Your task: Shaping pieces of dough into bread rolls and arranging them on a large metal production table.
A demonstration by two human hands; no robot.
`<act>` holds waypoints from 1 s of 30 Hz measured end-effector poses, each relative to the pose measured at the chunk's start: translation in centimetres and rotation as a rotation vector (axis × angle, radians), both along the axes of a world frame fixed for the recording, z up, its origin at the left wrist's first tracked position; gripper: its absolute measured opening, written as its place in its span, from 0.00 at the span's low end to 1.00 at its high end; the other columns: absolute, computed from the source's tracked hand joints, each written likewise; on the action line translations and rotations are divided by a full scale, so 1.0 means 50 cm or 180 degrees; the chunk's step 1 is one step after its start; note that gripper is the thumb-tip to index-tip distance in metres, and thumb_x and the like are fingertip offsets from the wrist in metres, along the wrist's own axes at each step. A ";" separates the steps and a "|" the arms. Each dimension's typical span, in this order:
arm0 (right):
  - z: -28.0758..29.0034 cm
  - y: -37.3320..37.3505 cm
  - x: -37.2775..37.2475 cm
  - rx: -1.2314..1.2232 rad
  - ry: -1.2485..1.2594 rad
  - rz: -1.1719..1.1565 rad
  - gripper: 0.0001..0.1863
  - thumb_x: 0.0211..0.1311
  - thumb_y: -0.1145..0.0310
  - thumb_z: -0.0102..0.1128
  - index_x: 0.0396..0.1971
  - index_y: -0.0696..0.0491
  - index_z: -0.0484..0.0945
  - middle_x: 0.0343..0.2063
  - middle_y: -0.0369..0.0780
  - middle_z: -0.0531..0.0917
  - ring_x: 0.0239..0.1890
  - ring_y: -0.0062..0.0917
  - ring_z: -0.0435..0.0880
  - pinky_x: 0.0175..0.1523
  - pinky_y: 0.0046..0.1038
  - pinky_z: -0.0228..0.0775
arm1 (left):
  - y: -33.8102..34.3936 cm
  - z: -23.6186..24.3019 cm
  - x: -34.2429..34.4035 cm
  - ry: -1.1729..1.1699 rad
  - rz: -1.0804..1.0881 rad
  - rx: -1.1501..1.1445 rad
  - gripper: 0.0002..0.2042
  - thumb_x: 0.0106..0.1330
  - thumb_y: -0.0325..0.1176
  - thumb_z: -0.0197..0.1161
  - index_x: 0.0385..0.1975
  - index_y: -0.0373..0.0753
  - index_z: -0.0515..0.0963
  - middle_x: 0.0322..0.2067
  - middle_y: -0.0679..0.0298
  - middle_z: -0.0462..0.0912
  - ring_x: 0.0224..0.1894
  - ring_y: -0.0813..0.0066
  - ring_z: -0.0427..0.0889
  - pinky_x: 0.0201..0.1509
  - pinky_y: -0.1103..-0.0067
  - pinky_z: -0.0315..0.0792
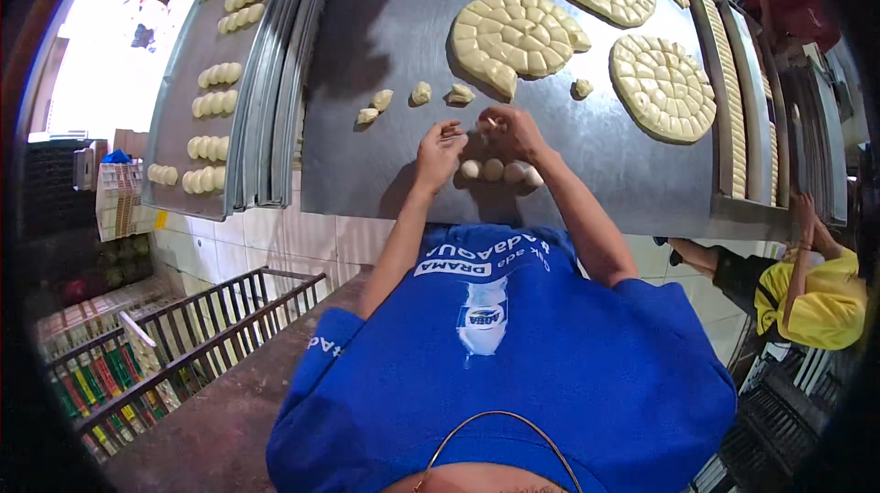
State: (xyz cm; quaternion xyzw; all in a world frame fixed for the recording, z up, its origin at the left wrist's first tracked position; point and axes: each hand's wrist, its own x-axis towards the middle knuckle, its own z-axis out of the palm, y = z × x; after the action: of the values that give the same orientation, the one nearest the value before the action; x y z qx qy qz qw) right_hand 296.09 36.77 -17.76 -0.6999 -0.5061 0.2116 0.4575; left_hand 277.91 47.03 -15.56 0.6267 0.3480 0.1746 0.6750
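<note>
My left hand (442, 152) is over the metal table (568, 158) with its fingers loosely bent and apart, and nothing shows in it. Just to its right, my right hand (515, 136) is closed, its fingers curled inward; what they hold, if anything, is hidden. Close below my hands sits a short row of smooth round dough balls (493, 169). Beyond my hands lie loose dough pieces (421, 93), one of them a folded lump (460, 94). Farther off is a flat dough round (518, 35) cut into many pieces, its near edge broken away.
Two more cut dough rounds (662, 88) lie to the right and far right. Stacked trays (183, 113) with rows of shaped dough stand at the left. Long filled trays (724, 99) line the right edge. A person in yellow (816, 301) is at the right. A dark rack (229, 319) stands lower left.
</note>
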 end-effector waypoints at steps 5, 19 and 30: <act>0.191 -0.019 -0.048 0.0164 0.0338 0.0205 0.12 0.43 0.80 0.68 0.32 0.54 0.87 0.27 0.37 0.84 0.28 0.23 0.79 0.36 0.24 0.74 | -0.026 0.091 0.014 -0.0568 0.0102 -0.1027 0.16 0.63 0.24 0.66 0.52 0.34 0.81 0.37 0.61 0.84 0.34 0.77 0.80 0.40 0.84 0.77; 0.450 -0.184 0.045 0.1690 0.3153 0.1277 0.08 0.51 0.77 0.74 0.31 0.62 0.85 0.34 0.42 0.88 0.31 0.25 0.84 0.44 0.22 0.78 | 0.024 0.458 -0.104 -0.2336 -0.0234 -0.1174 0.10 0.55 0.26 0.72 0.35 0.32 0.80 0.31 0.60 0.85 0.30 0.76 0.83 0.35 0.85 0.77; -0.085 -0.146 0.234 0.0298 -0.1509 -0.1660 0.15 0.54 0.70 0.68 0.43 0.55 0.84 0.42 0.43 0.87 0.43 0.39 0.85 0.51 0.32 0.75 | 0.262 -0.135 -0.099 0.1351 0.1342 0.3468 0.14 0.55 0.30 0.73 0.42 0.37 0.85 0.38 0.58 0.86 0.36 0.57 0.83 0.46 0.69 0.76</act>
State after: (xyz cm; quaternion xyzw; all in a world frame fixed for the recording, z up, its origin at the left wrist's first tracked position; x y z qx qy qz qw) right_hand 307.82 29.47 -22.02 -0.8135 -0.4116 -0.1041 0.3975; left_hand 272.95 60.12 -22.31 0.8200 0.4518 0.3282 0.1254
